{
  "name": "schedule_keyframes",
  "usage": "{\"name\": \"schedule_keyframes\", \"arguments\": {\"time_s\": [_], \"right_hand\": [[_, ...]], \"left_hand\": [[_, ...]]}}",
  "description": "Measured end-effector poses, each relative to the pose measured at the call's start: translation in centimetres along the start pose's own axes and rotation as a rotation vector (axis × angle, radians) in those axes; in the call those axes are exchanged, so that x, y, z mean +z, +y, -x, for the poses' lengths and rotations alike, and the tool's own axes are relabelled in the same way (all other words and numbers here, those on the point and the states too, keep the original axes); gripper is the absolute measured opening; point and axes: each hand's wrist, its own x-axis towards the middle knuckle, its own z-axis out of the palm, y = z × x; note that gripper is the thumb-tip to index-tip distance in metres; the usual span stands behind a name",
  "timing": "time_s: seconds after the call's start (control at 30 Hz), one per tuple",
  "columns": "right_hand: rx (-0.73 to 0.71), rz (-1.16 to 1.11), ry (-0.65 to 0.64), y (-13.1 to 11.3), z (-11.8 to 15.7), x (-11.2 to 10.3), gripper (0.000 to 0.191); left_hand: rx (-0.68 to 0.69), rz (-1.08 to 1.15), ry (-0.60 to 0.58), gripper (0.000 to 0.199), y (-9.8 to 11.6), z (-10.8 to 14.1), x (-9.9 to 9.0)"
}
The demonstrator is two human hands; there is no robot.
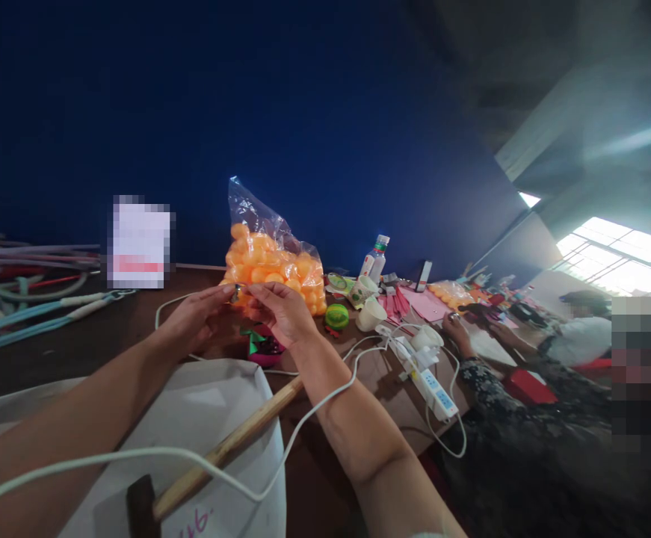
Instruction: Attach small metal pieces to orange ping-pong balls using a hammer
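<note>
A white cable (162, 451) loops across the nearest part of the view, slack enough to pass under or around the forearms; which, in places, is hard to tell. Beyond it a hammer (235, 442) lies slantwise over a white sack (213, 381), dark head toward the person and wooden handle running away under the right forearm, so it looks parked within easy reach.

The left hand (207, 306) and right hand (283, 308) meet fingertip to fingertip above the desk (101, 329). The left fingers are pinched on a small dark piece (236, 292), held up between the hands, likely to keep it in sight and let both sets of fingertips work on it. The right finger and thumb are drawn close beside it; whether they grip it too cannot be told. Just below sits a pink-and-green container (263, 348), probably kept near for small parts.

Behind the hands, a clear bag (280, 265) of orange balls stands against the blue wall (325, 127), which seems to help it stay upright. To its right are a green striped ball (336, 316), a white cup (371, 314) and an upright bottle (375, 258). A power strip (438, 394) lies near the desk's edge, perhaps for its cords. Farther right, a co-worker's hand (458, 334) is over the desk.
</note>
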Motion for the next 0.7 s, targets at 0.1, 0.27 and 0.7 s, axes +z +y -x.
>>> {"name": "schedule_keyframes", "arguments": {"time_s": [0.1, 0.27, 0.7], "right_hand": [[0.008, -0.023, 0.02, -0.2, 0.0, -0.2, 0.017], [0.007, -0.075, 0.012, -0.5, 0.1, -0.2, 0.02], [0.014, 0.037, 0.018, 0.3, -0.1, -0.2, 0.021]], "left_hand": [[0.02, 0.034, 0.023, 0.032, 0.4, 0.3, 0.7], [0.059, 0.062, 0.006, 0.024, 0.5, 0.2, 0.8], [0.007, 0.026, -0.008, 0.035, -0.3, -0.5, -0.3]]}}
